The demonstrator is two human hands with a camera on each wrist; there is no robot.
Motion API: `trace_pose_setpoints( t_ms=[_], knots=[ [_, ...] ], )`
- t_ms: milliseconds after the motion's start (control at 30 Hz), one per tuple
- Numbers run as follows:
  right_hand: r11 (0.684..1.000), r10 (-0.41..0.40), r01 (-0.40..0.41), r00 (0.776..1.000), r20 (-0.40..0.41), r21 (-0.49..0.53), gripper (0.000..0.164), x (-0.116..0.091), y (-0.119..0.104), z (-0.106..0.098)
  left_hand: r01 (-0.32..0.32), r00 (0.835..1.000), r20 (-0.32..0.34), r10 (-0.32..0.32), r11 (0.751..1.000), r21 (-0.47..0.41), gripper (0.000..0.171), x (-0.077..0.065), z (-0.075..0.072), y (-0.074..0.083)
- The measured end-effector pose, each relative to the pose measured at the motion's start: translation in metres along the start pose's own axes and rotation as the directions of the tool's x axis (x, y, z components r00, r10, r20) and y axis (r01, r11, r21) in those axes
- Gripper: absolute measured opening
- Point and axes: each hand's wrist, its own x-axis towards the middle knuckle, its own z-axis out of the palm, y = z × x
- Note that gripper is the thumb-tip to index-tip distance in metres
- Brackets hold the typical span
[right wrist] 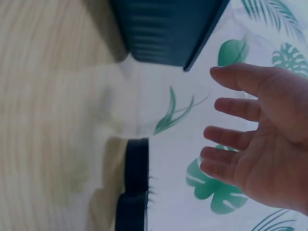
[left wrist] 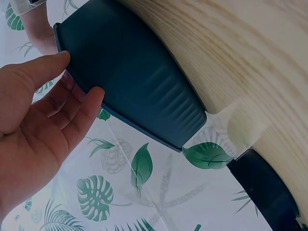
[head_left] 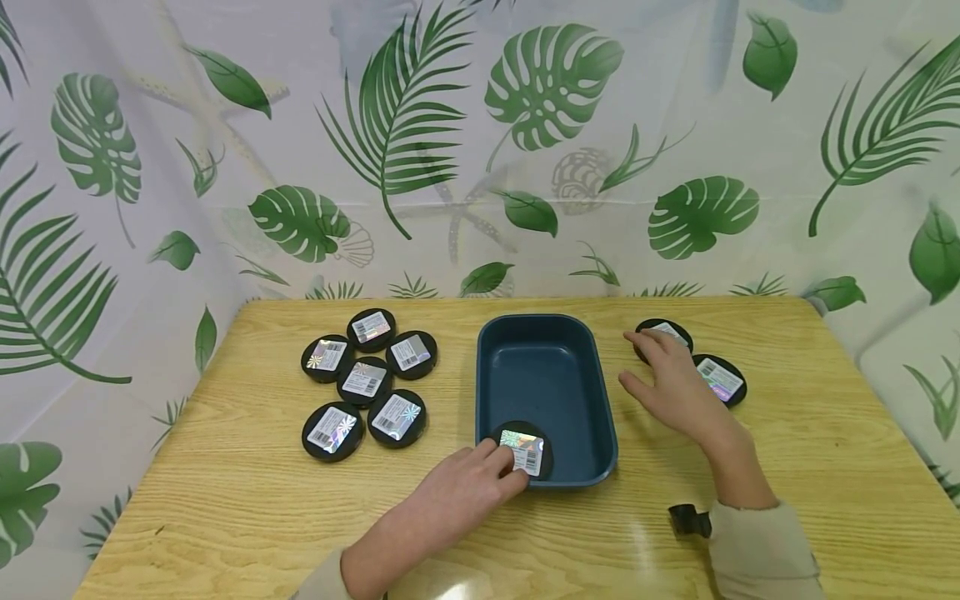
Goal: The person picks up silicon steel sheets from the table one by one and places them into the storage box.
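A dark blue rectangular bin (head_left: 543,362) stands mid-table. Over its near left corner, my left hand (head_left: 476,483) has its thumb and fingers at a black round disc with a white, shiny label (head_left: 532,450), which it seems to pinch at the near left side. In the left wrist view the bin wall hides that disc, and the fingertips (left wrist: 98,91) are by the rim. My right hand (head_left: 667,387) hovers holding nothing, fingers spread, between the bin and two labelled black discs (head_left: 720,381) at the right; it partly covers the farther disc (head_left: 667,329).
Several more black labelled discs (head_left: 365,381) lie flat in a cluster left of the bin. A leaf-patterned cloth (head_left: 450,167) hangs behind and beside the wooden table (head_left: 225,500). A small black device (head_left: 686,521) sits at the right wrist.
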Motion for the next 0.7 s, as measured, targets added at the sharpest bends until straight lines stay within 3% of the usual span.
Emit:
trace_pose_setpoints(
  t_ms=[167, 433, 700],
  knots=[
    [0.995, 0.078, -0.075, 0.995, 0.056, -0.065, 0.068, 0.0, 0.012, 0.003, 0.001, 1.0, 0.004, -0.001, 1.0, -0.003, 0.012, 0.0, 0.0, 0.0],
    [0.976, 0.183, -0.16, 0.97, 0.161, -0.148, 0.082, 0.0, 0.029, 0.01, 0.001, 1.0, 0.004, -0.001, 1.0, -0.002, 0.011, 0.0, 0.0, 0.0],
    [0.968, 0.233, -0.206, 0.948, 0.216, -0.14, 0.084, 0.0, 0.037, 0.015, 0.0, 1.0, 0.004, 0.0, 1.0, 0.003, 0.011, 0.0, 0.0, 0.0]
  ],
)
